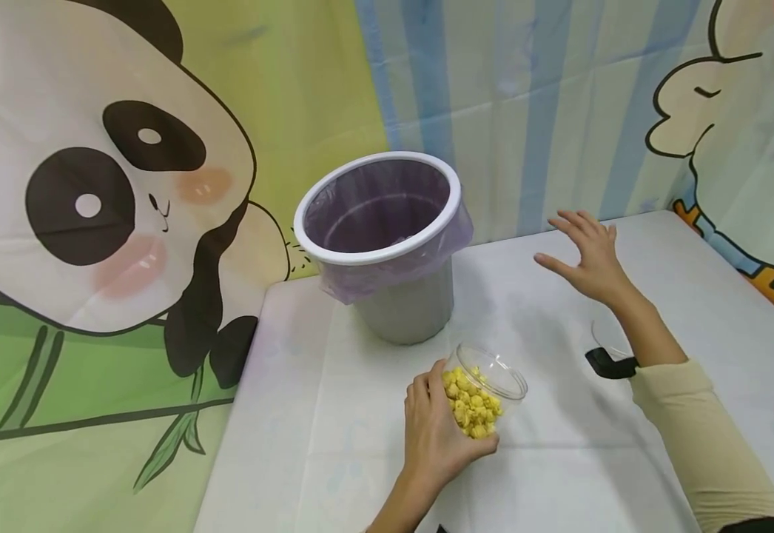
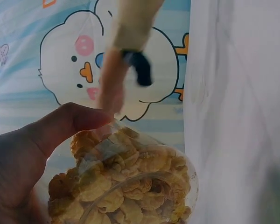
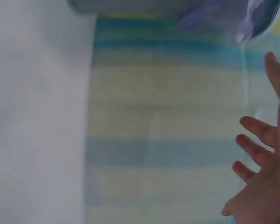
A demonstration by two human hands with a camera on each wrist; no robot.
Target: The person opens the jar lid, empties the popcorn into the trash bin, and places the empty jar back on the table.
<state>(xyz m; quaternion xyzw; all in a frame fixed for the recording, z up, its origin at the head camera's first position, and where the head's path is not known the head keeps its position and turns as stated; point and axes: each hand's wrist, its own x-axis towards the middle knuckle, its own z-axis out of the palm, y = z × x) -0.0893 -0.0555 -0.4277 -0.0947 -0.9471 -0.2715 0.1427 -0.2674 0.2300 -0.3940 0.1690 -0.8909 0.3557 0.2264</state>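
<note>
In the head view my left hand point(image 1: 435, 437) grips a clear plastic tub point(image 1: 496, 372) from its left side, fingers and thumb round its wall. The tub tilts to the right, and yellow popcorn point(image 1: 472, 406) fills much of it. Up close in the left wrist view, the thumb lies along the tub's side by the popcorn point(image 2: 130, 186). My right hand point(image 1: 592, 255) is raised over the table's right side with its fingers spread, touching nothing. The right wrist view shows the same hand point(image 3: 266, 172) with nothing in it.
A grey bin point(image 1: 405, 311) with a white rim and purple liner point(image 1: 394, 277) stands behind the tub. Partly hidden by the right forearm, a thin clear curved edge point(image 1: 600, 339) shows on the white table point(image 1: 360, 474). Cartoon-printed cloth point(image 1: 320, 89) hangs around the table.
</note>
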